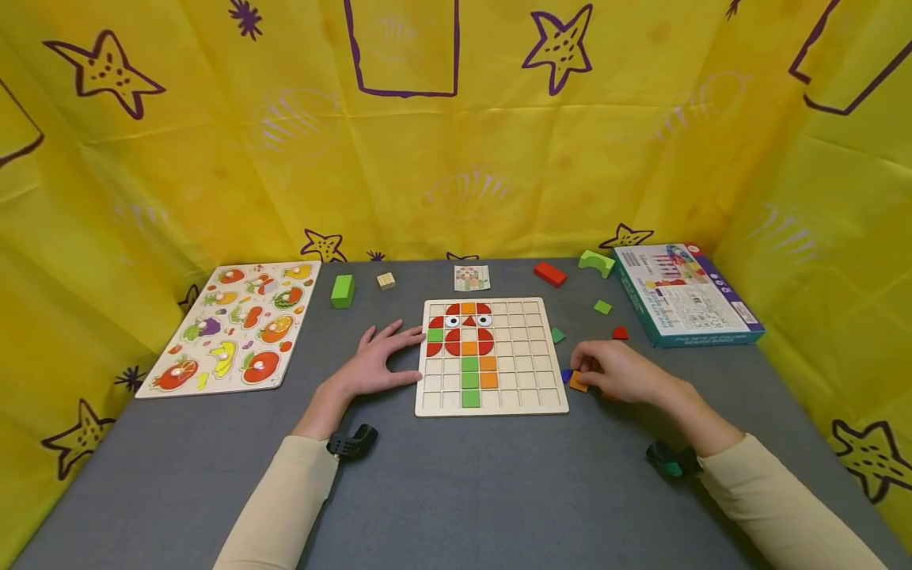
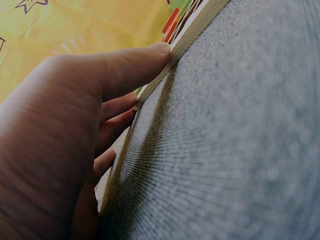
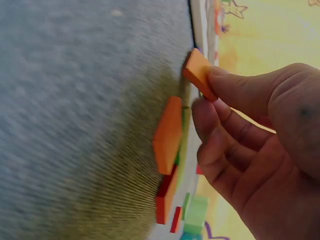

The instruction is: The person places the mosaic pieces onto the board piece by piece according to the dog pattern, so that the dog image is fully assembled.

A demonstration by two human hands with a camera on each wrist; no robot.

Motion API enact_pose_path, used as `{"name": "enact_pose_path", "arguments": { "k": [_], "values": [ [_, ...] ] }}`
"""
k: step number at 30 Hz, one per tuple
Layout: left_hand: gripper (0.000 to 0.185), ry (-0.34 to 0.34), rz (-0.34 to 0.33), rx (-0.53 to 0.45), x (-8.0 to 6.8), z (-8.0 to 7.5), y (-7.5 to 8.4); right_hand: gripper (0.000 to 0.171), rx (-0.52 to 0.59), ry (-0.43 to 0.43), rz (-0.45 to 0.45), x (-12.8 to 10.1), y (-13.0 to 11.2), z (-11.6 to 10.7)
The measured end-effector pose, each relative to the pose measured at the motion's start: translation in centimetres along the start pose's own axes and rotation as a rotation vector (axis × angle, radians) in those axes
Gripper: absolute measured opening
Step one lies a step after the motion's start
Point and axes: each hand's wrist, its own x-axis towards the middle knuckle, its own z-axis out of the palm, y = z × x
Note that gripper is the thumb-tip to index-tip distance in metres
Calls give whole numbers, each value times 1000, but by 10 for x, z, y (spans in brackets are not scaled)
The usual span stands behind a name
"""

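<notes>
A wooden grid board (image 1: 530, 388) lies mid-table, with red, white, green and orange tiles set in its left cells, two of them showing eyes. My left hand (image 1: 375, 360) rests at the board's left edge with fingers spread; in the left wrist view the thumb (image 2: 135, 67) touches the board's side. Just right of the board, my right hand (image 1: 616, 370) pinches an orange square tile (image 3: 200, 72) between thumb and fingers. Beside that hand are a blue tile (image 1: 566, 375) and, in the right wrist view, another orange tile (image 3: 169, 135) and a red piece (image 3: 166, 195).
A fruit puzzle board (image 1: 235, 324) lies at left. Along the back are a green block (image 1: 343, 291), a small pale block (image 1: 386, 281), a picture card (image 1: 472, 278), a red block (image 1: 550, 275) and a green arch (image 1: 597, 264). A flat box (image 1: 687, 297) sits at right.
</notes>
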Motion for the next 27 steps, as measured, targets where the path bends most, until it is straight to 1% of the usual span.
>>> {"name": "enact_pose_path", "arguments": {
  "k": [6, 10, 16, 23, 27],
  "values": [
    [72, 0, 0, 4, 0, 0, 0, 7, 29, 28, -40, 2, -1, -8],
    [73, -1, 0, 3, 0, 0, 0, 5, 60, 48, -63, 9, -3, -9],
    [72, -1, -2, 3, 0, -1, 1, 5, 85, 39, -67, 28, -11, -3],
    [73, -6, -7, 0, 0, -1, 2, 10, 92, 16, -56, 56, -31, 7],
    [73, -5, -4, -3, 1, -1, 1, 10, 96, -4, -70, 70, -41, 13]
  ]
}}
